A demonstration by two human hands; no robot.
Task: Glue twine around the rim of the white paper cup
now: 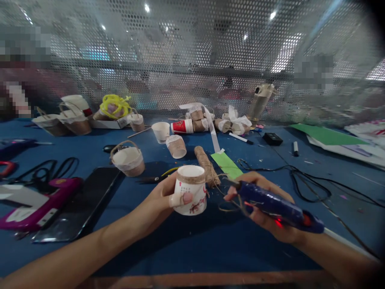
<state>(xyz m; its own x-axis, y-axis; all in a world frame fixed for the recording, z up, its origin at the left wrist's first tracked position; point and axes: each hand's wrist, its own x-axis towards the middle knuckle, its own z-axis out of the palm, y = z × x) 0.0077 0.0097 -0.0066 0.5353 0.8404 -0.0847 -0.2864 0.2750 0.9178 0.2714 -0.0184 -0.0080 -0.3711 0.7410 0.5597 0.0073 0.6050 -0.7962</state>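
Note:
A white paper cup [191, 198] with a red printed pattern and twine wound round its upper rim is held upright in my left hand [170, 192]. The thumb, wrapped in a plaster, presses on the cup's side. My right hand [270, 216] is closed round a blue glue gun [270, 202], its nozzle pointing left toward the cup but apart from it. A strand of twine [224, 196] runs between the cup and my right fingers. Just behind the cup lies a roll of twine [206, 162].
Twine-wrapped cups with handles, one a small basket [128, 161], stand at left and back. A phone [81, 204] and magenta tool [45, 204] lie left. Scissors [150, 179] lie behind my left hand. Green paper [227, 164] and black cables [300, 184] lie right. A perforated metal screen [192, 52] rises behind.

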